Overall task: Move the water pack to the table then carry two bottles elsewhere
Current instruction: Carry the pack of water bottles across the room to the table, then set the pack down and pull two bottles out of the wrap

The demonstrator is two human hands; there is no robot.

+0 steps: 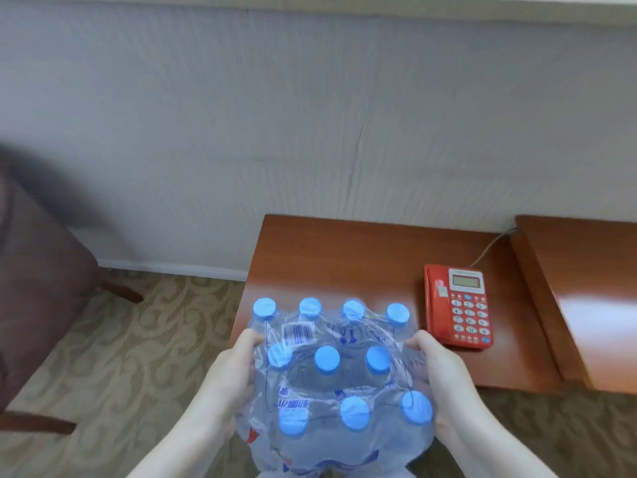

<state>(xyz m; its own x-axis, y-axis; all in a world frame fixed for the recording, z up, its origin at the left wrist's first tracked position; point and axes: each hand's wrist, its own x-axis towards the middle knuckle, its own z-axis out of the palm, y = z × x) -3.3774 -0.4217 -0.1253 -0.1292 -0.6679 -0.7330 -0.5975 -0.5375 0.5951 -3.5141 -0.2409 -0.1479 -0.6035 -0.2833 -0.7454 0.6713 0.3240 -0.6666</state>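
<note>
A shrink-wrapped water pack [336, 377] with several blue-capped bottles is held in front of me, seen from above. My left hand [234, 370] grips its left side and my right hand [437, 377] grips its right side. The pack hangs over the near left corner of a low reddish-brown wooden table [331, 263]. Whether it touches the table I cannot tell. The plastic wrap is torn open around the middle caps.
A red telephone [460, 307] lies on the table's right part, its cord running to the wall. A second wooden surface [586, 288] stands at the right. A dark armchair [38, 270] sits at the left on patterned carpet [138, 339].
</note>
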